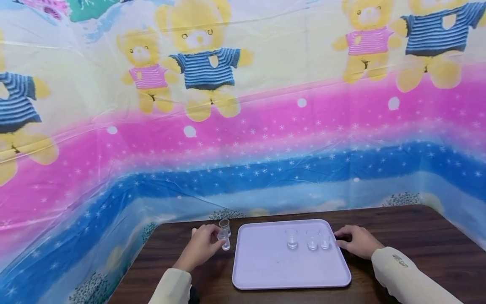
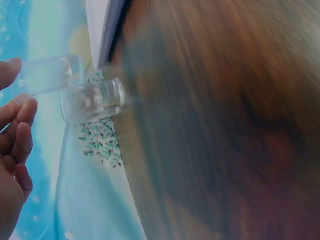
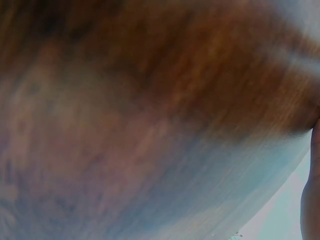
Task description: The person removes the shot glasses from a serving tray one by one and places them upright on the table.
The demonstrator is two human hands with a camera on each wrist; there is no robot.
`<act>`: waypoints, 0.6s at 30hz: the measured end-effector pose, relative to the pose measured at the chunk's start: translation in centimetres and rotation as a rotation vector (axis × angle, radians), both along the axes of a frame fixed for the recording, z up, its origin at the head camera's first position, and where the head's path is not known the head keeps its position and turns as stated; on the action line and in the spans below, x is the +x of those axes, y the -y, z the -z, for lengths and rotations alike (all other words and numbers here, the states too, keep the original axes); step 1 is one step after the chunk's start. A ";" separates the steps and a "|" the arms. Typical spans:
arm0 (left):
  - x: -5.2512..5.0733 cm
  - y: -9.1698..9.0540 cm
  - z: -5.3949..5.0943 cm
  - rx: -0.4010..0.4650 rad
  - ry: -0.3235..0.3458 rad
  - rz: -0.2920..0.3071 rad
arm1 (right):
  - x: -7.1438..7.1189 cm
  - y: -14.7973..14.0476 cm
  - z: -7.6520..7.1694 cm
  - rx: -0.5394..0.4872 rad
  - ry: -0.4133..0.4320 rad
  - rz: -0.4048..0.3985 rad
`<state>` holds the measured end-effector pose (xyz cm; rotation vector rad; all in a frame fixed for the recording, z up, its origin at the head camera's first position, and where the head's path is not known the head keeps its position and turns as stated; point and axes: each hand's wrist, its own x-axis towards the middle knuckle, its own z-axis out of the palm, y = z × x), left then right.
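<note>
My left hand [image 1: 203, 245] pinches a small clear shot glass [image 1: 225, 241] between thumb and fingertips, left of the tray; the left wrist view shows this held shot glass [image 2: 47, 75] too. Just behind it stands another clear shot glass [image 1: 225, 224] on the table, which appears close beside the held one in the left wrist view. On the pale lilac tray [image 1: 265, 266] are three similar glasses: one shot glass [image 1: 292, 240] and, to its right, a pair. My right hand [image 1: 360, 241] rests by the tray's right edge, fingers and thumb apart, holding no glass.
The dark wooden table [image 1: 410, 236] lies under the tray, its back edge close to a hanging cloth [image 1: 265, 169] printed with bears and snowflakes. The cloth also runs along the left and right sides. The right wrist view shows mostly blurred tabletop.
</note>
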<state>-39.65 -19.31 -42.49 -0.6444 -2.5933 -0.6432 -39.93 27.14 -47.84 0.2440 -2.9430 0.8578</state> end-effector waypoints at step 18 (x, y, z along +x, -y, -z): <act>-0.4 0.7 1.8 -0.025 0.103 -0.089 | -0.1 -0.2 0.3 0.001 -0.022 -0.007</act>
